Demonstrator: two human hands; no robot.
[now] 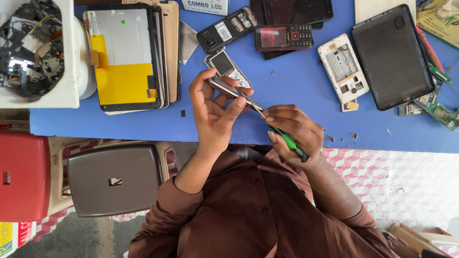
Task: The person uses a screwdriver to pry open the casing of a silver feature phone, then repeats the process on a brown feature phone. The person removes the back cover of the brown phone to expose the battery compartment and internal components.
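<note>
My left hand point(213, 111) holds a slim silver keypad phone point(235, 93) edge-on above the front of the blue table point(296, 86). My right hand point(292, 131) grips a screwdriver with a green and black handle point(290, 143); its tip meets the phone's lower end. Just behind the held phone, a second silver phone point(224, 66) with a small screen lies flat on the table.
A stack of tablet screens point(125, 55) lies at the left beside a white tub of circuit scraps point(33, 48). Further back lie a black phone point(228, 28), a red-screened phone point(283, 37), a white phone frame point(343, 67), a dark tablet point(391, 56) and green circuit boards point(437, 107). Stools point(114, 179) stand below left.
</note>
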